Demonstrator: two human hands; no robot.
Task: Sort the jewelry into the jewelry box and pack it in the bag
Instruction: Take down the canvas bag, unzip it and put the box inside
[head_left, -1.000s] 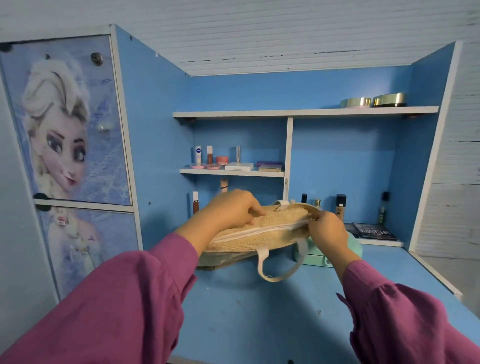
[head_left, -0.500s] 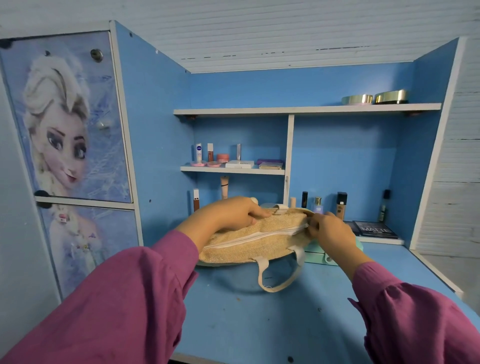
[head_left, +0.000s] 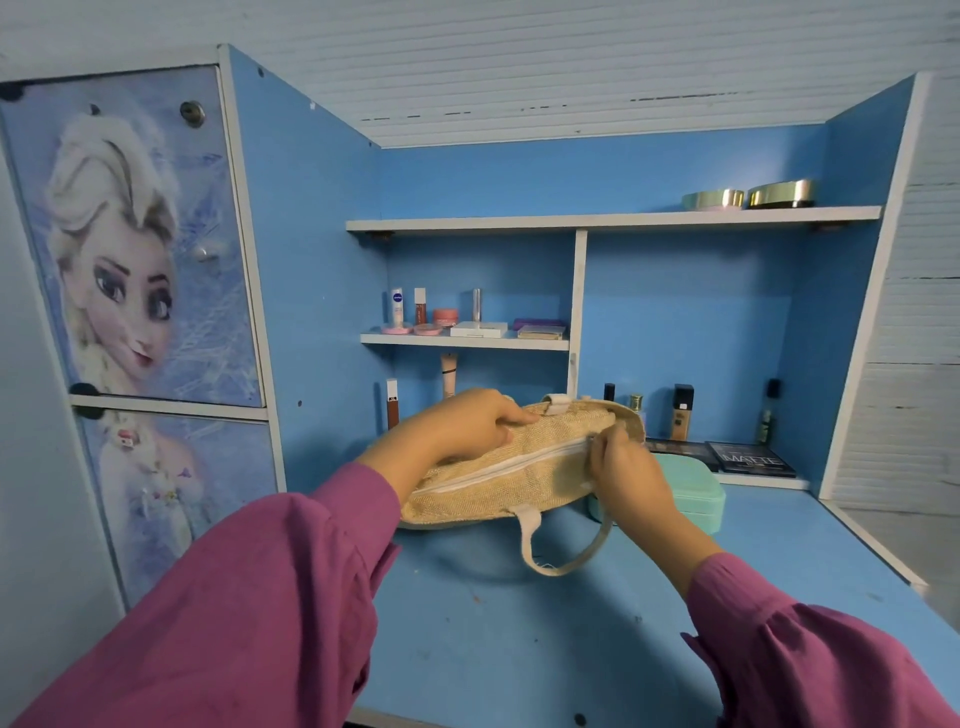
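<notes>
A tan woven bag (head_left: 519, 483) with a white zipper and cream handles lies on the blue desk. My left hand (head_left: 462, 426) grips the bag's upper edge on the left side. At the zipper's right end my right hand (head_left: 618, 467) pinches the zipper pull. The zipper looks closed along its visible length. Behind my right hand sits the mint green jewelry box (head_left: 696, 493), lid down, on the desk beside the bag. No loose jewelry is visible.
Cosmetics stand along the desk's back: bottles (head_left: 680, 410), a dark palette (head_left: 750, 460), tubes on the small shelf (head_left: 467, 340). Two round tins (head_left: 748, 196) sit on the top shelf. A cabinet door with a cartoon print (head_left: 130, 249) is on the left.
The bag has come down from a slight lift to rest on the desk. My right hand stays at the zipper's right end; my left hand keeps its grip.
</notes>
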